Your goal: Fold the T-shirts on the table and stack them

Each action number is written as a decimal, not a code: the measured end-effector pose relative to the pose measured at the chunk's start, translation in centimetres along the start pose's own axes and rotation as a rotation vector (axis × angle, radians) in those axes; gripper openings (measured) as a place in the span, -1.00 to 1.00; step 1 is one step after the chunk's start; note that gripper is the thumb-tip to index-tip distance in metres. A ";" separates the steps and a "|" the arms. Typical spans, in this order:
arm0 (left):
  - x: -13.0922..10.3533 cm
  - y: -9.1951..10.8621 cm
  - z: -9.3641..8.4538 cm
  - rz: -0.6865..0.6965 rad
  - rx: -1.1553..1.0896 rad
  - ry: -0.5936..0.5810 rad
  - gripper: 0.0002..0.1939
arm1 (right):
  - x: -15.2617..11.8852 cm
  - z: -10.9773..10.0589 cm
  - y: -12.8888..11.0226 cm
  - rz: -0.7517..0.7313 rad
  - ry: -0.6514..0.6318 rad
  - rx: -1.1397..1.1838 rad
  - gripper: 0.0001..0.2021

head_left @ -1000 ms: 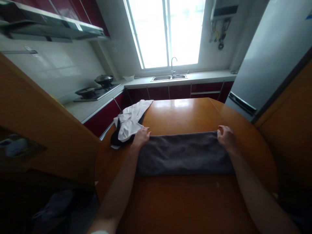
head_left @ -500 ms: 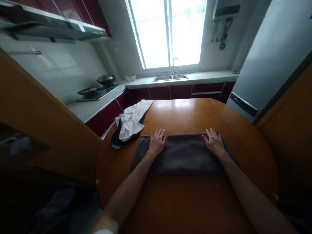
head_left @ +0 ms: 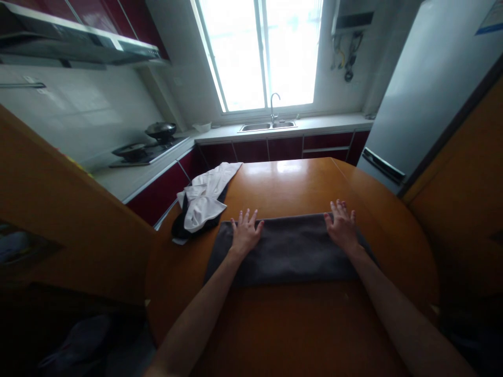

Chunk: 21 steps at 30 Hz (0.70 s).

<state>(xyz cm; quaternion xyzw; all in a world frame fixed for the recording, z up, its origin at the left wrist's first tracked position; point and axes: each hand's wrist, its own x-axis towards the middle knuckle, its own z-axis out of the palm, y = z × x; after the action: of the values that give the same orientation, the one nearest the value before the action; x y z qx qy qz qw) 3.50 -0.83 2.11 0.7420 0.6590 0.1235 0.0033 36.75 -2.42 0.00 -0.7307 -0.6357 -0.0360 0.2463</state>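
Observation:
A dark grey cloth [head_left: 294, 251], folded into a long flat rectangle, lies across the wooden table [head_left: 291, 324] in front of me. Over its far left part rests my left hand [head_left: 246, 233], palm down with the fingers spread. My right hand [head_left: 342, 225] is at the far right part, fingers apart and reaching past the cloth's far edge. Neither hand grips the fabric. What the cloth is exactly, I cannot tell.
White and black clothes [head_left: 204, 204] lie in a loose heap at the table's left edge. Beyond the table are a sink [head_left: 255, 127], a hob with pans [head_left: 131, 152] on the left and a fridge [head_left: 424, 94] on the right.
The whole view has shifted slightly to the right. Both hands remain on the cloth, and their fingers are spread wider than before.

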 end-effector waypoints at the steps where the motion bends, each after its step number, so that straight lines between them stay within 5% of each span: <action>1: -0.4 0.9 0.1 0.051 -0.011 -0.002 -0.35 | -0.3 0.0 -0.7 -0.036 -0.005 0.006 -0.38; 7: -1.7 4.4 2.0 0.176 -0.009 -0.069 -0.38 | -1.8 1.6 -3.5 -0.120 -0.249 -0.003 -0.40; 14: -2.1 5.8 1.2 0.275 -0.013 -0.038 -0.35 | -2.3 0.2 -5.0 -0.193 -0.139 0.066 -0.39; 21: -2.8 6.8 2.9 0.313 -0.003 -0.120 -0.35 | -3.4 1.5 -6.2 -0.242 -0.349 0.062 -0.39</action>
<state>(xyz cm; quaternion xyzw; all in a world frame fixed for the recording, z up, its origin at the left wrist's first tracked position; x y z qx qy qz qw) 10.45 -4.01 -0.07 0.8415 0.5339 0.0790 0.0244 29.88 -4.51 -0.63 -0.6362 -0.7526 0.0814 0.1489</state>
